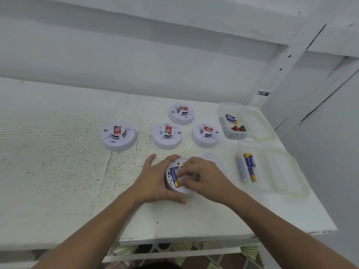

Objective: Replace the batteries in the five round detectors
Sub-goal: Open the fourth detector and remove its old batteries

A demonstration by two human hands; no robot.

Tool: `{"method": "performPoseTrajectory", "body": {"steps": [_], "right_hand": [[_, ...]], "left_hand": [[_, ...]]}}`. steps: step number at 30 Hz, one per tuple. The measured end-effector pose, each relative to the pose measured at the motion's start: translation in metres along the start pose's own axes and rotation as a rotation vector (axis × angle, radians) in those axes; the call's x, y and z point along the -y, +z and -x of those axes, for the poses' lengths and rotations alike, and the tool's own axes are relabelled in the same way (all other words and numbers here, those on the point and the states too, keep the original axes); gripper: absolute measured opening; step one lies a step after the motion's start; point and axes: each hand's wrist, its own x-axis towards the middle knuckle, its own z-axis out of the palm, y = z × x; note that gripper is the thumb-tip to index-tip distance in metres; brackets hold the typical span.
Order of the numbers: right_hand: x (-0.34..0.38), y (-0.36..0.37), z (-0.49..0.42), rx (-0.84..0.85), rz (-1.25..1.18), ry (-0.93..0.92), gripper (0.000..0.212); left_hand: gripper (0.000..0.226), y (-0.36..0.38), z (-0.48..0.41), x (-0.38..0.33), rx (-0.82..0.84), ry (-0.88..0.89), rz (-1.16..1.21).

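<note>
Cupping detector [181, 189], battery [174, 177] under right grip [202, 177]

A bare, makeshift work corner in what looks like a home rather than a fitted workshop. The rough white-painted board tabletop [58, 162] has worn, speckled paint. Behind it are plain white-painted walls [136, 61] and a chipped white-painted corner post [275, 74]. Patterned yellow-and-dark fan floor tiles [180, 247] show below the front edge.
</note>
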Motion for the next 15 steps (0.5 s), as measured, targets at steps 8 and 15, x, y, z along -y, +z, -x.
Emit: {"method": "performPoseTrajectory", "body": {"steps": [8, 15], "right_hand": [[0.005, -0.01, -0.011, 0.141, 0.298, -0.307, 0.014], [0.012, -0.012, -0.024, 0.243, 0.506, -0.519, 0.025]], "left_hand": [[0.098, -0.01, 0.003, 0.001, 0.034, -0.026, 0.125], [0.097, -0.006, 0.0, 0.007, -0.039, 0.002, 0.131]]}}
